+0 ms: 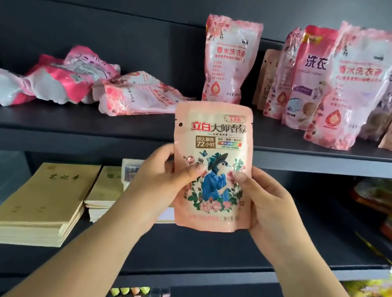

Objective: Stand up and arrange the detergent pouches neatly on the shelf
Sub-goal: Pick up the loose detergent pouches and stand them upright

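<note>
Peach pouch (212, 165) upright, left hand (160, 181) and right hand (262, 208) pinching its side edges — before shelf lip (314, 162).

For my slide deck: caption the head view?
Both hands hold a peach pouch upright before the shelf.

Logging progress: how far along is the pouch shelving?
Partway. Done: one pink pouch stands alone mid-shelf, with a standing group to its right. In hand: left hand and right hand hold a peach pouch upright before the shelf. Left: toppled pouches lying at left.
</note>
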The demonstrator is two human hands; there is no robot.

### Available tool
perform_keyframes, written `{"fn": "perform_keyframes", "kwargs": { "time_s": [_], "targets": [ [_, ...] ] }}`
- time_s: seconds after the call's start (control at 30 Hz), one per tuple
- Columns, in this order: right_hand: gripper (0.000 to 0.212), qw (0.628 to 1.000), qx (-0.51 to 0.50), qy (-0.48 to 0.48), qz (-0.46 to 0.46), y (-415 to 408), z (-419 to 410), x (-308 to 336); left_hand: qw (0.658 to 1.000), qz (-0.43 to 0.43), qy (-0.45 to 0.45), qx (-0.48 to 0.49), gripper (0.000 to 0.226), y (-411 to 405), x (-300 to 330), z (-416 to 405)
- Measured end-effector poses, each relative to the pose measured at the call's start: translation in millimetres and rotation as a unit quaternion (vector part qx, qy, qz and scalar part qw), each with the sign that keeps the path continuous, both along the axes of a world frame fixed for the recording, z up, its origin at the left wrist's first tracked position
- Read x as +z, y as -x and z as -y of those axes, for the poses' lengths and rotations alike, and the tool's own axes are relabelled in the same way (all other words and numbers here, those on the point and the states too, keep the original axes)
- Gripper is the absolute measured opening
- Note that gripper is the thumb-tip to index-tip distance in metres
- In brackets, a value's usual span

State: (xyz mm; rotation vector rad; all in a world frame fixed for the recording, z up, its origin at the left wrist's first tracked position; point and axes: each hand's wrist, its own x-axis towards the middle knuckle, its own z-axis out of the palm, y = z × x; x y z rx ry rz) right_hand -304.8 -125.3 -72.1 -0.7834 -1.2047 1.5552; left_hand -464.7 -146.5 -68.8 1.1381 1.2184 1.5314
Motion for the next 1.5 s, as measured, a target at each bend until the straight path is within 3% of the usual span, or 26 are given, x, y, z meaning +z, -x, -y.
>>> {"fn": "perform_keyframes", "kwargs": {
  "time_s": [0.27,0.43,0.6,0.83,0.97,1.13,1.33,1.5],
  "targets": [
    [0.013,0.997,0.016,-0.075,-0.018,-11.2,-56.8,60.7,0.996,-0.033,-0.088,0.0,0.023,-14.9,52.6,-51.9],
    [0.034,0.992,0.052,-0.1,-0.053,-4.8,-112.4,102.9,0.994,-0.008,-0.107,-0.019,0.037,-28.0,92.2,-100.8],
    [0.024,0.993,0.016,-0.105,-0.056,7.4,-177.2,124.3,0.995,-0.033,-0.095,0.017,0.032,-28.8,113.5,-160.7],
    [0.018,0.994,-0.051,-0.098,0.02,29.1,-253.3,107.4,0.995,-0.032,-0.071,0.058,0.026,-18.0,95.4,-232.9],
    [0.02,0.995,-0.03,-0.088,0.021,32.7,-272.7,87.4,0.997,-0.023,-0.062,0.035,0.05,-13.1,77.0,-246.8],
    [0.025,0.996,-0.034,-0.084,0.012,34.8,-283.0,78.9,0.998,-0.018,-0.061,0.025,0.052,-7.3,67.5,-257.1],
    [0.017,0.994,-0.062,-0.085,0.006,37.7,-284.6,76.5,0.997,-0.029,-0.043,0.055,0.026,-4.2,65.6,-264.9],
    [0.017,0.992,-0.067,-0.099,0.032,37.5,-283.0,76.5,0.995,-0.052,-0.049,0.071,0.027,-2.1,65.7,-263.2]
  ]
}}
